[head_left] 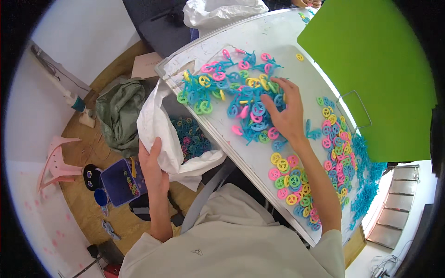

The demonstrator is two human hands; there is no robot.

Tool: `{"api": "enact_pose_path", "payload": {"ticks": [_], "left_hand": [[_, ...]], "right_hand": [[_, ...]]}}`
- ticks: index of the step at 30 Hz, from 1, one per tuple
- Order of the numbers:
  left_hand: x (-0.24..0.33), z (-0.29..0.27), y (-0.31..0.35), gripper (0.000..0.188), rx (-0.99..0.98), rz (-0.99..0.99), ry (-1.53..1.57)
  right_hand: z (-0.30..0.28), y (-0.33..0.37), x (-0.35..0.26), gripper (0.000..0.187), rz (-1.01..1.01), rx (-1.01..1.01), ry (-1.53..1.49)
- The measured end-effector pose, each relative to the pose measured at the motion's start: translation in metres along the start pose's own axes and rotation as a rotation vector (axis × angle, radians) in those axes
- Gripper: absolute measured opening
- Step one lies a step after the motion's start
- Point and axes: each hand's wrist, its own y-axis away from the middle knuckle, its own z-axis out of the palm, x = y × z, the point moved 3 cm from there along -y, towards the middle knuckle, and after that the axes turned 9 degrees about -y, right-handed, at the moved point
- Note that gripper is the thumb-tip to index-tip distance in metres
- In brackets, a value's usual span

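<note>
My left hand [154, 162] grips the near rim of a white woven sack [153, 118] at the table's left edge. The sack's mouth gapes, and many small teal and coloured plastic pieces [190, 136] lie inside. My right hand [288, 113] is at the right side of a heap of teal plastic sticks with coloured wheels [252, 99] on the white table [245, 162]. Its fingers are spread and curved against the heap, and none of them visibly closes on a piece. The heap reaches the table's left edge, beside the sack.
Loose pink, yellow, green and blue wheels [336, 153] lie right of my forearm, with a teal stick pile [366, 180] beyond. A green board [375, 78] stands at the far right. Another white sack [222, 11] and a person's hands [306, 3] are behind. A blue bin [119, 183] sits on the floor.
</note>
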Motion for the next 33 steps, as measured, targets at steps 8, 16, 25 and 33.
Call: {"api": "enact_pose_path", "payload": {"ticks": [8,16,25,33], "left_hand": [[-0.001,-0.002,-0.003,0.047,-0.065,-0.016,-0.001],[0.003,0.005,-0.002,0.048,-0.061,0.005,-0.015],[0.002,0.001,-0.003,0.049,-0.064,-0.015,-0.015],[0.001,0.005,-0.003,0.047,-0.091,-0.014,0.013]], "right_hand": [[0.04,-0.008,-0.04,0.049,-0.093,-0.148,-0.117],[0.039,-0.016,-0.045,0.047,-0.147,-0.167,-0.142],[0.021,0.019,-0.068,0.061,-0.212,-0.097,0.078],[0.035,0.01,-0.062,0.077,-0.01,-0.351,0.267]]}}
